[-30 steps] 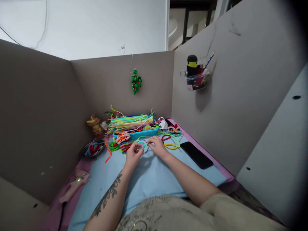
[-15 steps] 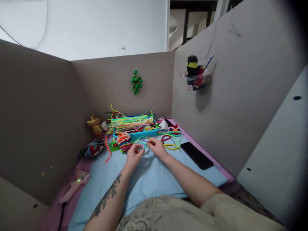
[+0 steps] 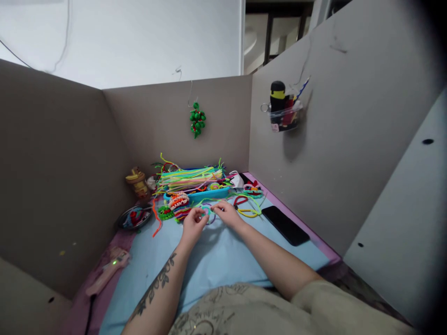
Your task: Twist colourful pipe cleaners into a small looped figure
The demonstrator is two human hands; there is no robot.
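Over the front of the blue cloth, my left hand point(image 3: 193, 223) pinches a small turquoise pipe cleaner piece point(image 3: 206, 211) between thumb and fingers. Close on its right, my right hand point(image 3: 226, 214) has its fingertips closed on the other side of the same piece. A purple pipe cleaner point(image 3: 213, 218) curves just beneath the fingertips; whether it is joined to the turquoise one I cannot tell. Beside my left hand lie a striped multicoloured piece point(image 3: 181, 213), an orange and pink one point(image 3: 179, 200) and a green one point(image 3: 165, 212).
A blue tray point(image 3: 220, 192) heaped with pipe cleaners point(image 3: 192, 177) stands behind my hands. Red and yellow loops point(image 3: 249, 213) and a phone point(image 3: 285, 225) lie right. At left are a bowl point(image 3: 146, 217), a cup point(image 3: 138, 184) and a lit glue gun point(image 3: 111, 270). Partition walls surround the table.
Both hands stay almost in place, still pinching the turquoise piece, with only a very slight shift of the right fingertips. The whole view has moved a little.
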